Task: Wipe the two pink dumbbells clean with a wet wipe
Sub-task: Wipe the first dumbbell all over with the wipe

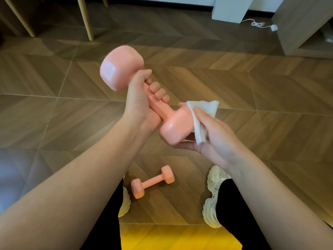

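My left hand [142, 103] grips the handle of a pink dumbbell [120, 67] held up in the air, one head pointing up and left, the other down toward me. My right hand [214, 139] holds a white wet wipe [203, 114] against the near head of that dumbbell, fingers wrapped under the head. A second pink dumbbell [152, 181] lies on the wooden floor between my feet, touched by neither hand.
My white sneakers [213, 197] and black trouser legs flank the floor dumbbell. Wooden chair legs [86, 18] stand at the far left. A white cabinet base [232, 8], a white cable with plug [259, 24] and a grey shelf unit [304, 29] are at the far right.
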`<state>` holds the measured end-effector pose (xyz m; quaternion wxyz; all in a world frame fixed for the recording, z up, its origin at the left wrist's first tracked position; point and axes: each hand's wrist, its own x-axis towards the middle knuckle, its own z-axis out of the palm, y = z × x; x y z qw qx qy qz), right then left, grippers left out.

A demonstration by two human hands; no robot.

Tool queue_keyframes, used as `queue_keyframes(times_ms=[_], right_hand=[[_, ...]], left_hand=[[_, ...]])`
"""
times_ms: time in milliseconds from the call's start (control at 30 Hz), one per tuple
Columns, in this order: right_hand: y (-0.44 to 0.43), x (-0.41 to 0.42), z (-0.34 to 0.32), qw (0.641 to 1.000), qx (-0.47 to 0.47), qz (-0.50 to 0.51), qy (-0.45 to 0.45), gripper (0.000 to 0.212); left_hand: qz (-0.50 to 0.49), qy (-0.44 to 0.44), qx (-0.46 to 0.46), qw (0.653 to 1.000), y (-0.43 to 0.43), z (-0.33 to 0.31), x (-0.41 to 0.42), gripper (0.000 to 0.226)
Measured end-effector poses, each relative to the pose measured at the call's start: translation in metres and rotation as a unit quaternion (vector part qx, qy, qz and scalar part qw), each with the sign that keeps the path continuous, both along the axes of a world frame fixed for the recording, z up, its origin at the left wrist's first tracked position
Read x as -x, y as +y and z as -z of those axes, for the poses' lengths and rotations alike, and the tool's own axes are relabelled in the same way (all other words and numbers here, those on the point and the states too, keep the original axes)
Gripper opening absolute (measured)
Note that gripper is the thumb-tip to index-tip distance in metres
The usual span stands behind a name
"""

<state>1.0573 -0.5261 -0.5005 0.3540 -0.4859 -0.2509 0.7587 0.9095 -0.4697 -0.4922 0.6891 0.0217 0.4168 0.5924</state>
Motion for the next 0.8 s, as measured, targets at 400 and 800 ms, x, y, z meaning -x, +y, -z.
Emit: queue_keyframes(times_ms=[400, 800], right_hand=[[0.001, 0.001, 0.001, 0.998, 0.057, -0.025, 0.016, 0.046], [-0.004, 0.006, 0.006, 0.998, 0.02, 0.019, -0.065, 0.023]], left_hand=[[0.049, 0.024, -0.072, 0.996, -0.004, -0.005, -0.001, 0.034], [0.06, 0.1, -0.051, 0.992, -0.006, 0.001, -0.008, 0.029]])
